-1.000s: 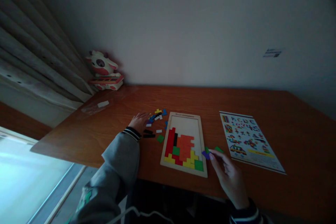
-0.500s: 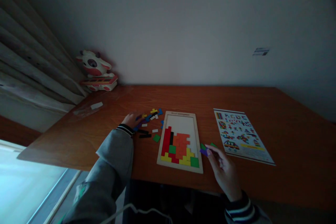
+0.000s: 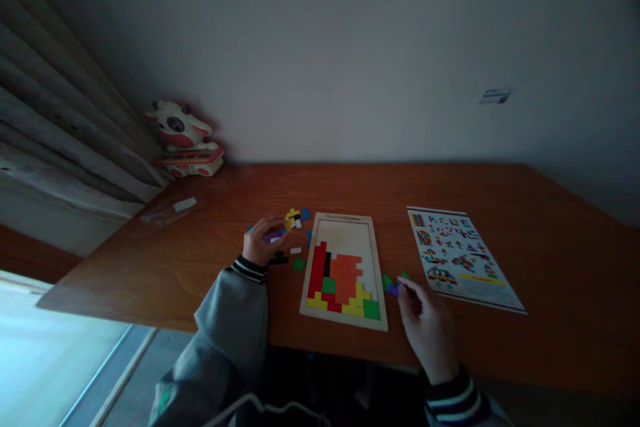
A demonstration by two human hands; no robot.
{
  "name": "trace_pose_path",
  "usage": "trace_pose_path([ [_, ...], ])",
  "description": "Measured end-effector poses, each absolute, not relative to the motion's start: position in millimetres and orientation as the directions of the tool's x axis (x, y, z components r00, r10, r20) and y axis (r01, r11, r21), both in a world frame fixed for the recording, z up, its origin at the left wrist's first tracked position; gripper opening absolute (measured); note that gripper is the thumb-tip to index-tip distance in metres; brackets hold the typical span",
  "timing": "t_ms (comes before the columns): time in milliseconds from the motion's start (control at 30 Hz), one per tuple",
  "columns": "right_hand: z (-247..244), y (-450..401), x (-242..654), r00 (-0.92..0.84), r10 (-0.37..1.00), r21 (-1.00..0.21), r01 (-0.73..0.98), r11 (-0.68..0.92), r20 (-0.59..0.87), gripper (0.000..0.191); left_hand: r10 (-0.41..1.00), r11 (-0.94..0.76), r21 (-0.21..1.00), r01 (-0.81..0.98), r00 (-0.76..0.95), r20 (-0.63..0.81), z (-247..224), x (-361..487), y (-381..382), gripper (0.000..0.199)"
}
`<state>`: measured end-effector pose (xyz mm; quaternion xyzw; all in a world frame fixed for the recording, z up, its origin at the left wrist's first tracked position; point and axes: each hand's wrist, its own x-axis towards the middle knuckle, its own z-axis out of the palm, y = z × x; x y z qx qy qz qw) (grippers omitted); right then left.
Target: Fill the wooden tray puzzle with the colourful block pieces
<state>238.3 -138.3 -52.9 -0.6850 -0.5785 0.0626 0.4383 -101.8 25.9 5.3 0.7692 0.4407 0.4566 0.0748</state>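
Grey sleeves reach in over the near edge of the table. Right hand: thumb and forefinger appear to pinch a purple piece just right of the tray; green pieces show beside it. Whether the purple piece is lifted cannot be told.

The tray, a wooden frame, lies flat between the hands. Its lower part contains red pieces, a black piece, orange pieces, plus yellow and green ones, fitted edge to edge. The pale base shows above them and along the right side.

Left hand: fingers curled over the loose pieces left of the tray. A yellow piece shows at the fingertips; a grip on it cannot be confirmed.

The step in hand is judged to be piece selection. The next move calls for a fingertip hold on a thin edge and a check of orientation against the stepped outline.

Farther off, a printed sheet lies to the right; a cow toy stands at the far left.
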Motion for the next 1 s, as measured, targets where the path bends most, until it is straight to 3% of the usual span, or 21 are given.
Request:
trace_pose_path([
  [100, -47.9, -136.3, 236.0, 0.328, 0.815, -0.627, 0.777, 0.054, 0.477, 0.035, 0.645, -0.746, 0.456, 0.484, 0.356, 0.677, 8.4, -65.1, -13.5, 0.029],
  [200, -38.6, -140.0, 229.0, 0.266, 0.836, -0.671, 0.726, 0.154, 0.48, 0.031, 0.556, -0.831, 0.438, 0.342, 0.483, 0.677, 7.0, -28.6, -55.3, 0.033],
  [300, -27.9, -149.8, 214.9, 0.115, 0.936, -0.816, 0.533, 0.225, 0.333, 0.027, 0.595, -0.803, 0.529, 0.275, 0.424, 0.683, 2.1, -2.4, -85.2, 0.035],
  [400, -18.1, -158.4, 198.1, 0.071, 0.988, -0.952, 0.287, 0.108, 0.134, 0.033, 0.598, -0.794, 0.574, 0.202, 0.434, 0.674, -3.4, 8.6, -96.9, 0.043],
  [500, -12.7, -159.4, 187.3, 0.089, 0.996, -0.996, 0.087, -0.005, 0.003, 0.035, 0.57, -0.811, 0.556, 0.183, 0.464, 0.679, -6.6, 9.1, -97.5, 0.046],
  [633, -17.1, -151.1, 190.2, 0.122, 0.992, -0.998, -0.056, -0.031, -0.038, 0.036, 0.563, -0.821, 0.524, 0.227, 0.471, 0.679, -12.3, 8.3, -95.4, 0.046],
  [800, -27.8, -135.0, 210.3, 0.319, 0.944, -0.988, 0.15, 0.037, 0.084, 0.045, 0.634, -0.766, 0.44, 0.468, 0.438, 0.637, -27.0, 12.2, -90.5, 0.037],
  [1000, -32.7, -116.7, 212.5, 0.273, 0.938, -0.884, 0.462, 0.069, 0.216, 0.04, 0.675, -0.724, 0.375, 0.579, 0.483, 0.558, -31.5, 16.6, -92.1, 0.026],
])
